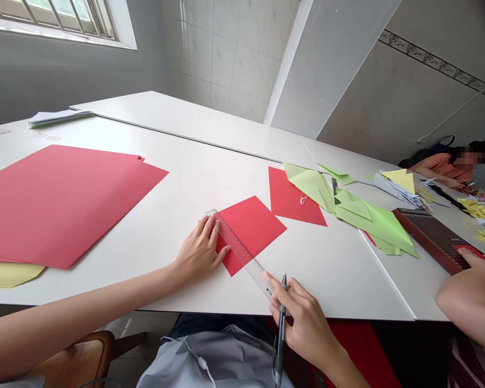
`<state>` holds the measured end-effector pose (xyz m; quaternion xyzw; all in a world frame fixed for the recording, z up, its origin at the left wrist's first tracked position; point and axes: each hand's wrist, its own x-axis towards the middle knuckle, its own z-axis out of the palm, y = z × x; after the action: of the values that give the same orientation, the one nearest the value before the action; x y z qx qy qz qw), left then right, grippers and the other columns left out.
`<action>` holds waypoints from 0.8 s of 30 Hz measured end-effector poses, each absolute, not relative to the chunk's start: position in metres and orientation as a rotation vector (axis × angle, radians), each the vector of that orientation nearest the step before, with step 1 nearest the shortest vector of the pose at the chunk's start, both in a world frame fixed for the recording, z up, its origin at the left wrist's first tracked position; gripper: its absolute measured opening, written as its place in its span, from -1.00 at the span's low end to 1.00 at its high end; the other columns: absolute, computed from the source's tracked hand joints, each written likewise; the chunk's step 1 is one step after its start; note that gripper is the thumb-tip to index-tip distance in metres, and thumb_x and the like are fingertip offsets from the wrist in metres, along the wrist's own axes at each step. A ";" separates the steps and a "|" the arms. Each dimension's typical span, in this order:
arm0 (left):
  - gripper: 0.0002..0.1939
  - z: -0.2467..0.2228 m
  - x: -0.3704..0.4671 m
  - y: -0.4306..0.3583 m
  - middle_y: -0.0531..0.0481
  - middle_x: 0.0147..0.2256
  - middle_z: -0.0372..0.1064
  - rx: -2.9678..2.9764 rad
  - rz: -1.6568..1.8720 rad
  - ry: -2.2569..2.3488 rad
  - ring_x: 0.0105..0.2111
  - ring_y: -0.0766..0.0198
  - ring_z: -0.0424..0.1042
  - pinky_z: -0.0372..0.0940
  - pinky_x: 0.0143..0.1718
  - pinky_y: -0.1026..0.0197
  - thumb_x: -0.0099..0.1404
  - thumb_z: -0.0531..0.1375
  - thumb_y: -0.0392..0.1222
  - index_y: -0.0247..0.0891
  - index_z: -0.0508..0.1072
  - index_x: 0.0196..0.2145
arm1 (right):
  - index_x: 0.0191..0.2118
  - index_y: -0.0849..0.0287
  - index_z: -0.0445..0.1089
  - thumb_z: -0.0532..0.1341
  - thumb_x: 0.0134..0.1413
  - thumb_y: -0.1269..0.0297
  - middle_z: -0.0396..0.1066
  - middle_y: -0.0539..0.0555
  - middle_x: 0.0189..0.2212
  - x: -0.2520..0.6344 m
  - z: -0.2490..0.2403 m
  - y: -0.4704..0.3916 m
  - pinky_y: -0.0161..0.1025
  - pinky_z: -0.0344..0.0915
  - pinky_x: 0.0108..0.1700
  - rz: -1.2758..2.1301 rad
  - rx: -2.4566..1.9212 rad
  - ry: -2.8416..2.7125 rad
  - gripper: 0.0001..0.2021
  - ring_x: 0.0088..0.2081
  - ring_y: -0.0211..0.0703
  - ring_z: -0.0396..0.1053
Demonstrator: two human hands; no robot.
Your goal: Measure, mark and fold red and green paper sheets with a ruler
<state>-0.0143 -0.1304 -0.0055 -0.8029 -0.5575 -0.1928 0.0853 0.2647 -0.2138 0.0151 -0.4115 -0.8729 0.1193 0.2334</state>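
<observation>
A small red sheet of paper (pixel 255 225) lies on the table with a clear plastic ruler (pixel 240 247) slanting across it. My left hand (pixel 201 247) rests on the ruler's upper end and the sheet's left corner, fingers stretched out flat and thumb apart. At the ruler's lower end is my right hand (pixel 303 318), its index fingertip touching the edge. A black and grey pen (pixel 281 328) is held in that hand, tip pointing up, away from the sheet. The hand's remaining fingers are curled.
Large red sheets (pixel 64 205) lie at left over yellow paper (pixel 12 275). Another red piece (pixel 291 196) sits beyond, partly under green sheets (pixel 364 215). At right, a paper trimmer (pixel 432 237) stands near a neighbour's arm (pixel 472 302). Another person (pixel 448 167) sits farther off.
</observation>
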 end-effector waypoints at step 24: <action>-0.37 0.002 -0.044 -0.097 -0.54 0.09 0.31 -2.498 -0.558 -1.350 0.25 -0.29 0.18 0.21 0.22 -0.27 0.47 -0.13 0.03 -0.63 0.31 0.15 | -0.03 0.15 0.46 0.00 0.42 0.14 0.43 0.20 0.08 0.372 0.040 -0.008 -0.02 0.36 0.05 -0.032 -1.252 -2.374 -0.67 0.00 -0.05 0.43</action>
<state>-0.0443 -0.0974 0.0018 -0.8567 -0.4628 -0.1915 0.1235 0.3717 -0.0081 0.0402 -0.4544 -0.8614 -0.0115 0.2266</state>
